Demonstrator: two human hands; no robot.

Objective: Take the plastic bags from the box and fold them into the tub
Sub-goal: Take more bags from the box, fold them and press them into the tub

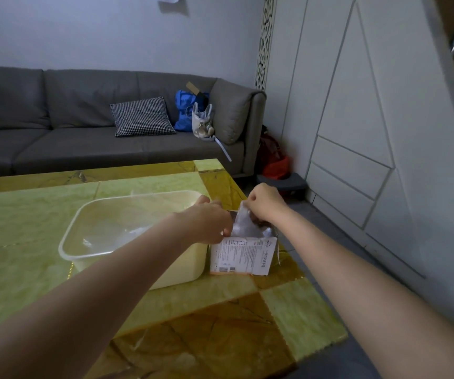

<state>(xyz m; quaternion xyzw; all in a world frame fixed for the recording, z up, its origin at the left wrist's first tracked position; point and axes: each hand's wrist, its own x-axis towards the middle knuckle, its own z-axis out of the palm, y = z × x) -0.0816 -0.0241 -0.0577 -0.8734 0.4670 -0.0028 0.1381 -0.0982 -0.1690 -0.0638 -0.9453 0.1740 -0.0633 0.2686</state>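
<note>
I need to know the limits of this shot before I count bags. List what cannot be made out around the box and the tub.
- Head view: inside of the box, hidden by its front wall and the plastic bag.
- Left hand fingertips, hidden behind the hand itself.
- Box print, too small to read.
- Clear plastic in the tub: its count is unclear.
- Right hand fingertips pinching the bag, curled out of sight.

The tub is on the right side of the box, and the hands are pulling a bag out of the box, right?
Not quite. The head view shows the tub on the left of the box. The rest holds: both hands, left and right, pull a bag from the box.
</note>
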